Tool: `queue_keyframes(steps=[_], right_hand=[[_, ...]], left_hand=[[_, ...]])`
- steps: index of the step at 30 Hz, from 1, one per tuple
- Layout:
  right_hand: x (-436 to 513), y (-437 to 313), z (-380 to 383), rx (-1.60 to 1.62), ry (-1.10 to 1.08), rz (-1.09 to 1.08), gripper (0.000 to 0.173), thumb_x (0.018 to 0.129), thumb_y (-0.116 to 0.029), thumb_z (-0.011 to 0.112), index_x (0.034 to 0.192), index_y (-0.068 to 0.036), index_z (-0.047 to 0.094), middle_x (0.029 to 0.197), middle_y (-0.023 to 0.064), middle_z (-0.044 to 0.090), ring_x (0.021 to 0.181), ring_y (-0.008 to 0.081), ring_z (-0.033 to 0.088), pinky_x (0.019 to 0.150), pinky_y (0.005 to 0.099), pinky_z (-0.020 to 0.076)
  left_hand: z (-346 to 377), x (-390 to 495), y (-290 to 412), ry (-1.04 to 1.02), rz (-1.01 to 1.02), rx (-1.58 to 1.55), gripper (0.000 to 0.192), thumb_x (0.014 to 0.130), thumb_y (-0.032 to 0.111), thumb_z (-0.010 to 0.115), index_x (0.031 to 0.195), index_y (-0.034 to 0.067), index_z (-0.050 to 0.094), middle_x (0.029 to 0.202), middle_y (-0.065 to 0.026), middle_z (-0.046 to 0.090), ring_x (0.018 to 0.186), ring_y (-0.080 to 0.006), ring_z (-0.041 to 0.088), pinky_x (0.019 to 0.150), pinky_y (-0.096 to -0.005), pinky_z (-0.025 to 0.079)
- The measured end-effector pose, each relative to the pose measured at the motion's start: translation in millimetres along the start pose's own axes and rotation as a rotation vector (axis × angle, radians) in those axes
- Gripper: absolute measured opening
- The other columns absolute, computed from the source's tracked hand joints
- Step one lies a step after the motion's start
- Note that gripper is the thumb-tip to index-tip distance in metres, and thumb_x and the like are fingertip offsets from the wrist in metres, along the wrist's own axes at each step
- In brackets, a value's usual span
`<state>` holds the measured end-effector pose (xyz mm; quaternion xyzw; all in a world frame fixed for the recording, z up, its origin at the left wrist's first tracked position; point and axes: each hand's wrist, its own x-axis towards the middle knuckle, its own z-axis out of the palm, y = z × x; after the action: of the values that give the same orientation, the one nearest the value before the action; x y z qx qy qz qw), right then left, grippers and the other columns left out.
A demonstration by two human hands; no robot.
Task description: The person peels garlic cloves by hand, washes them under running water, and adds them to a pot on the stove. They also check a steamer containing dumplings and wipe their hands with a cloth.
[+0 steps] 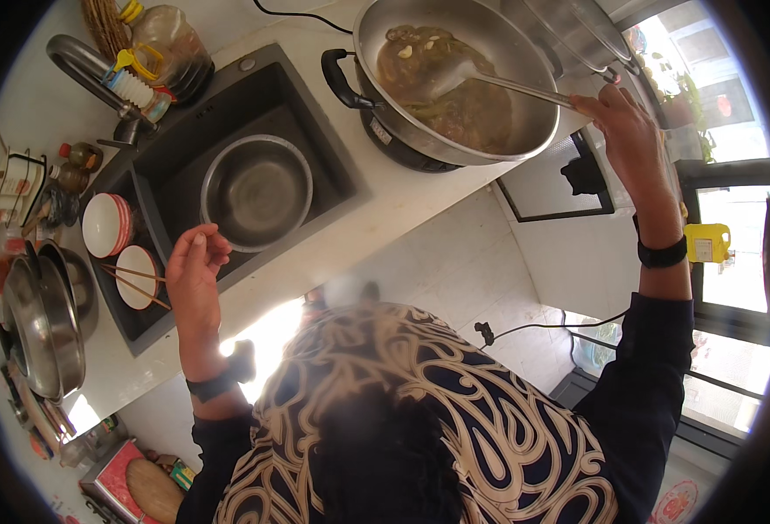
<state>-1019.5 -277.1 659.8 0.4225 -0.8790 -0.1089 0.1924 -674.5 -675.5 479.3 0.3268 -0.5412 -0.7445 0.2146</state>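
My right hand grips the handle of a metal spatula, whose blurred blade lies in a large steel pan. Brown stewed food with pale pieces and some liquid fills part of this pan, which stands on a round black electric cooker base. Over the near edge of the dark sink, my left hand is raised with its fingers loosely curled and nothing seen between them. Beside it, two wooden chopsticks rest across a small red-rimmed bowl.
A metal basin stands in the sink, with stacked bowls in the side compartment. The faucet and a large jar are behind. Steel pots stand left; a glass lid leans beyond the pan.
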Motion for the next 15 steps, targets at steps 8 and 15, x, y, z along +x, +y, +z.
queue_keyframes(steps=[8,15], right_hand=[[22.6,-18.2,38.2,-0.078,-0.03,0.255,0.047,0.088,0.001,0.056,0.126,-0.025,0.066,0.1,0.007,0.062,0.098,0.0293,0.065,0.081,0.0413,0.0545],[-1.9,-26.2,11.5,0.018,-0.19,0.252,0.035,0.093,-0.007,0.062,0.126,-0.019,0.066,0.104,0.0118,0.064,0.097,0.0346,0.065,0.081,0.0437,0.0512]], left_hand=[[-4.4,-8.3,1.6,-0.062,0.019,-0.025,0.023,0.104,0.019,0.055,0.116,0.002,0.064,0.096,-0.0045,0.064,0.09,-0.0142,0.06,0.083,-0.0276,0.047],[-1.7,-10.1,1.7,-0.065,0.024,-0.027,0.023,0.104,0.019,0.055,0.117,0.002,0.064,0.095,-0.0043,0.064,0.09,-0.0139,0.06,0.083,-0.0275,0.048]])
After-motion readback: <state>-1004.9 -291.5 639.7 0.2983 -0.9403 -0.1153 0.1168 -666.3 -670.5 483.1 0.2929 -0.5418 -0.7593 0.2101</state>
